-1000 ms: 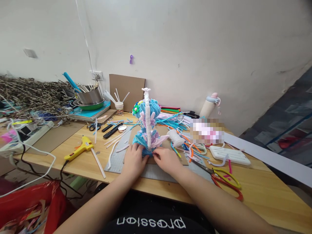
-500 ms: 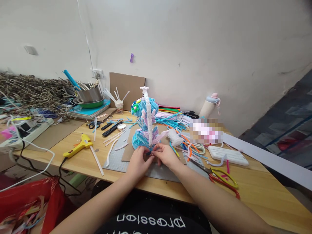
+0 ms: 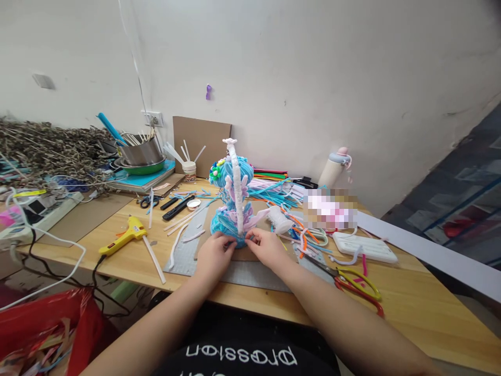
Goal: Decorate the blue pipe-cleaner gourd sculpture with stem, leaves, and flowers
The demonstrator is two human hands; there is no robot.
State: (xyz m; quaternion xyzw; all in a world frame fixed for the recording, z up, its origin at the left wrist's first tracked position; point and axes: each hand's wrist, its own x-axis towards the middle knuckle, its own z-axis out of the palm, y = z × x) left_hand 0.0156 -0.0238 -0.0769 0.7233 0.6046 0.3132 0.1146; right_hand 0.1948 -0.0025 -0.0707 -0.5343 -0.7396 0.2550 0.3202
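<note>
A pipe-cleaner figure (image 3: 236, 180) stands upright on a brown cardboard piece (image 3: 203, 249). It has blue fluffy hair, small flowers on its head, pink bows and a blue base, and a white fuzzy-wrapped rod rises along its front. At the near left edge of the base, my left hand (image 3: 216, 256) is closed, thumb and fingers pinching the blue fluff. My right hand (image 3: 268, 249) pinches at the near right edge of the same base. The exact bit between the fingertips is partly hidden.
A yellow glue gun (image 3: 124, 235) lies left, with a glue stick in front. Right of the figure are a white spool (image 3: 280, 220), loose pipe cleaners (image 3: 274, 194) and scissors (image 3: 358, 284). A grey cutting mat (image 3: 182, 261) lies beneath. A red bag (image 3: 78, 324) hangs below the table's left edge.
My hands were close together over a small dark blue piece in front of the base. Now they are farther apart, one at each side of the base's near edge. The view shifted slightly.
</note>
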